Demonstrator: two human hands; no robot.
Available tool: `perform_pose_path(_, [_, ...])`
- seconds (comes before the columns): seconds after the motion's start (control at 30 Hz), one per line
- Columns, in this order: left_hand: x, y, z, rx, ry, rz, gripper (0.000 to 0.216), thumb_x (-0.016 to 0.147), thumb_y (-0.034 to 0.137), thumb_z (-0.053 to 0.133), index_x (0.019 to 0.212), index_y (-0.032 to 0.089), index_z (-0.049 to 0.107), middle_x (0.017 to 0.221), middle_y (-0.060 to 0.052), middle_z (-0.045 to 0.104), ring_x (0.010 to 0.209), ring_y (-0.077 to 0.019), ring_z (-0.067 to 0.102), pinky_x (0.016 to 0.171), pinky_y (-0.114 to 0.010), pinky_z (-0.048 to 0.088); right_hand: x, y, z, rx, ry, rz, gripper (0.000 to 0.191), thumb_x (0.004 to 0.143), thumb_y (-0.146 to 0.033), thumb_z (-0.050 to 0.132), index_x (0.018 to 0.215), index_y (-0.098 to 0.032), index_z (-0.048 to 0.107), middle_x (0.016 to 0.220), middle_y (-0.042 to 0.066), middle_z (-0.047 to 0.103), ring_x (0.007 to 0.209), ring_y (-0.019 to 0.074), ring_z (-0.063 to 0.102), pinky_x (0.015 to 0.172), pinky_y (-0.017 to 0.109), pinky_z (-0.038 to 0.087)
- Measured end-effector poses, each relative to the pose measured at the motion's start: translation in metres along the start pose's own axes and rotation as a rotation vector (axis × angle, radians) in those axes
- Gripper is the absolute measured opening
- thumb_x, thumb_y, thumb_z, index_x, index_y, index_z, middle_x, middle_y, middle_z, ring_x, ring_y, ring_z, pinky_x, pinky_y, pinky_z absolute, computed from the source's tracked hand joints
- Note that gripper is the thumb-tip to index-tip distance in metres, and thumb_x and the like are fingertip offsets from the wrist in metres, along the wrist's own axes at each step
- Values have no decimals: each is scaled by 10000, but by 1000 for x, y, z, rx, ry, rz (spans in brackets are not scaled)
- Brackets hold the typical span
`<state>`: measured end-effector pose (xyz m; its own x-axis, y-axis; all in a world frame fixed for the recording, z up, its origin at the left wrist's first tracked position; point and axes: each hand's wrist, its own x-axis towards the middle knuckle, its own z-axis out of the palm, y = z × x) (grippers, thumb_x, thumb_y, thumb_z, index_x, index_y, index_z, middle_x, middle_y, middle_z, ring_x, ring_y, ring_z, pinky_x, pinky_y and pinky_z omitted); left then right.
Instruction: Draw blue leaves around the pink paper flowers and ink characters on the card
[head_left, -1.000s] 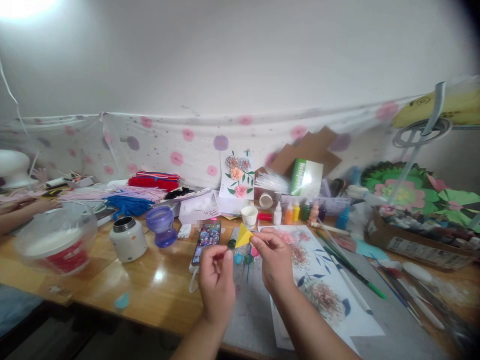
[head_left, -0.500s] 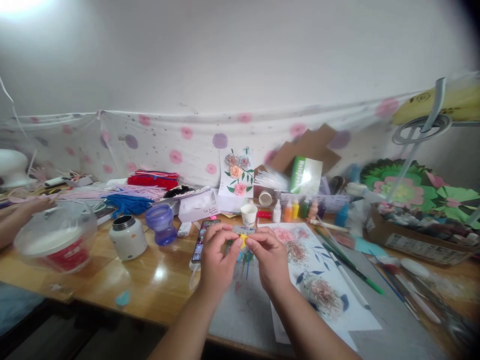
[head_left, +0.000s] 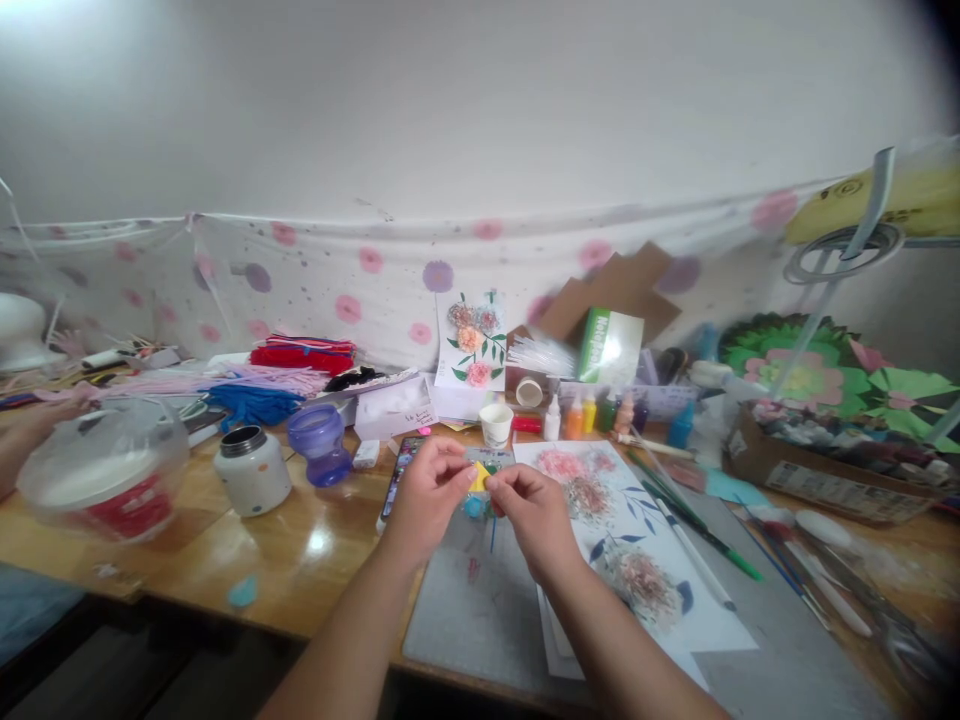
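My left hand (head_left: 427, 495) and my right hand (head_left: 529, 515) meet above the grey mat (head_left: 480, 620), fingertips pinched together on a small yellow paper piece (head_left: 480, 476). Only a corner of the yellow paper shows between the fingers. Just beyond the hands a phone (head_left: 395, 472) lies on the wooden table (head_left: 300, 560). A white sheet with painted pink flowers (head_left: 637, 560) lies right of my right hand. Small blue and pink bits lie on the mat under the hands.
At left stand a white jar (head_left: 251, 470), a purple cup (head_left: 319, 445) and a clear tub (head_left: 101, 480). Paint bottles (head_left: 592, 415), a paper cup (head_left: 496, 424) and a flower card (head_left: 472, 340) line the back. Pens (head_left: 705, 545) lie right. Another person's arm (head_left: 22, 435) rests far left.
My left hand rose to join the right one on the yellow paper, which went from an open triangle held in the right hand to a small piece pinched between both hands.
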<state>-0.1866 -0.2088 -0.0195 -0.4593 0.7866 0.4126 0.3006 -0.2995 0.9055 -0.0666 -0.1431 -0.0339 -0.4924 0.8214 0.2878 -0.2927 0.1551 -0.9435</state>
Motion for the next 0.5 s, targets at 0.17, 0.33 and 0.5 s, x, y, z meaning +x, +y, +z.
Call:
perform_pose_path(0.17, [0, 1, -6, -84, 16, -48, 290, 748, 244, 682, 951, 192, 483, 652, 41, 608, 583, -109, 533, 571, -205, 388, -1, -1, -1, -33, -31, 21, 203, 720, -334, 665, 614, -166, 621, 529, -22, 555, 516, 116, 461, 523, 253, 352])
perform_pose_path(0.33, [-2, -5, -10, -204, 211, -57, 382, 763, 364, 690, 1046, 201, 491, 677, 48, 581, 631, -107, 551, 604, -208, 421, 3, -12, 9, -2, -8, 33, 224, 700, -341, 664, 570, -175, 588, 497, -34, 524, 483, 106, 439, 498, 242, 337])
perform_pose_path(0.5, [-15, -31, 21, -312, 369, -154, 277, 923, 415, 487, 1016, 155, 513, 748, 22, 536, 606, -100, 532, 566, -237, 459, 12, -33, 51, 110, 50, 67, 233, 733, -384, 595, 613, -192, 540, 508, -39, 506, 456, 103, 435, 468, 238, 352])
